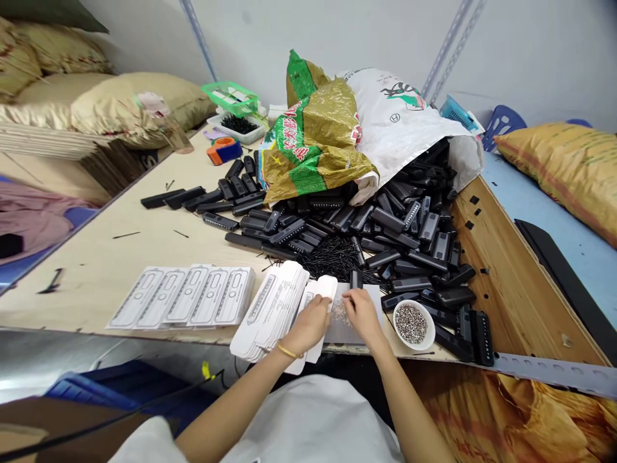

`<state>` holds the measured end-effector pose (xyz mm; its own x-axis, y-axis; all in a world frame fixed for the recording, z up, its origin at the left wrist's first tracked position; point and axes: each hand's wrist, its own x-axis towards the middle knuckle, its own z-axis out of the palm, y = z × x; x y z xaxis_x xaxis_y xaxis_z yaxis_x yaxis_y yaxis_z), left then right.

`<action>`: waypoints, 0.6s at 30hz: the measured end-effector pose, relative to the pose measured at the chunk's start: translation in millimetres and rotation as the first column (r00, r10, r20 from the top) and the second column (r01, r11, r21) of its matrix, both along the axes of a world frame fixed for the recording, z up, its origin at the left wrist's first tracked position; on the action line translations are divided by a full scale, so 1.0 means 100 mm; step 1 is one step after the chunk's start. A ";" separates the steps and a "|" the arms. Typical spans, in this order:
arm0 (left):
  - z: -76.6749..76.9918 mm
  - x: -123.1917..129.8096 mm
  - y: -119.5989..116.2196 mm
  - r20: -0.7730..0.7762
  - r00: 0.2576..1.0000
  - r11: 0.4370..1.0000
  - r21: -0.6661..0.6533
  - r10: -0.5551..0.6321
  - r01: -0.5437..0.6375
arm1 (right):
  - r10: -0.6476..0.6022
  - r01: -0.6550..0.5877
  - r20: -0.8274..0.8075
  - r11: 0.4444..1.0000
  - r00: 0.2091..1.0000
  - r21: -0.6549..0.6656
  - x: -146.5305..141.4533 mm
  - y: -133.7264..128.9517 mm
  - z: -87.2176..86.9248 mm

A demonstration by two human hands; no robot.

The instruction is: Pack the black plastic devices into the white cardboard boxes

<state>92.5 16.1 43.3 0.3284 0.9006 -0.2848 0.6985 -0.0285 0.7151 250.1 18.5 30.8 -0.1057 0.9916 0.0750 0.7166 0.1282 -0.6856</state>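
Note:
My left hand, with a gold bangle at the wrist, is closed on a white printed card at the table's front edge. Beside it, my right hand grips a black plastic piece that stands up from its fingers. Both hands are over a grey sheet with small clear bits scattered on it. A stack of white cards lies just left of my left hand. To the right of my right hand is a white bowl of small metal parts.
Black plastic pieces are heaped behind the hands, with thin black sticks among them. Printed card piles stand at left. Sacks lie at the back, near an orange and blue tape holder. A wooden board borders the right side.

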 end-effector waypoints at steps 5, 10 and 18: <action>-0.06 -0.25 -0.20 -0.347 0.935 0.997 0.006 -0.072 0.079 | 0.180 -0.131 0.361 0.979 0.915 -0.156 -0.46 0.30 0.03; -0.05 -0.34 -0.10 -0.144 0.989 0.994 0.107 0.017 -0.001 | 0.214 -0.109 0.343 0.948 0.914 -0.300 -0.38 0.49 0.17; 0.17 -0.16 -0.14 0.751 0.551 0.805 -0.551 0.364 0.220 | 0.286 -0.318 -0.436 0.948 0.853 -0.001 0.22 0.31 0.45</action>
<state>76.6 2.1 60.2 0.6085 0.7105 -0.3534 -0.1971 0.5667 0.8000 272.6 49.1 75.8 -0.3746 0.9203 0.1126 0.2876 0.2308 -0.9295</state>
